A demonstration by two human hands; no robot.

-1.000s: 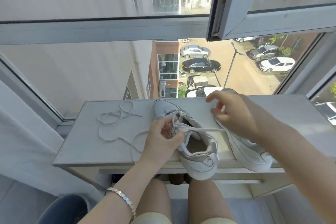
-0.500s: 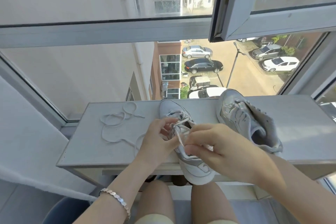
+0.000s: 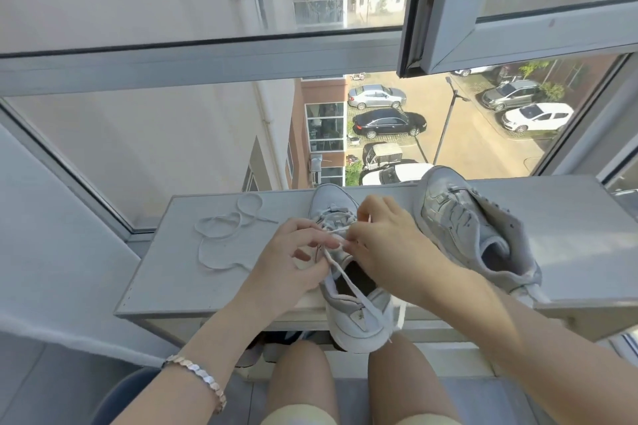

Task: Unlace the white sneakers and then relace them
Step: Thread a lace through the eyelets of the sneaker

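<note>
Windowsill shelf (image 3: 172, 283) holds a loose lace (image 3: 221, 235) mid-left and a seemingly bare sneaker (image 3: 466, 228) right of centre, while left hand (image 3: 293, 260) and right hand (image 3: 386, 248) pinch the threaded lace (image 3: 347, 285) of the centre sneaker (image 3: 359, 324).

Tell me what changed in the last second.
The right hand swung back left from its outstretched pull to the eyelets of the near sneaker, pinching the lace beside the left hand. The lace, taut before, now drapes over the heel. Left hand, spare lace, other sneaker and table stayed put.

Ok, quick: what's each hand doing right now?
Left hand: pinching the lace of the near sneaker.
Right hand: fingers curled, pinching the same lace up by the eyelets.
</note>
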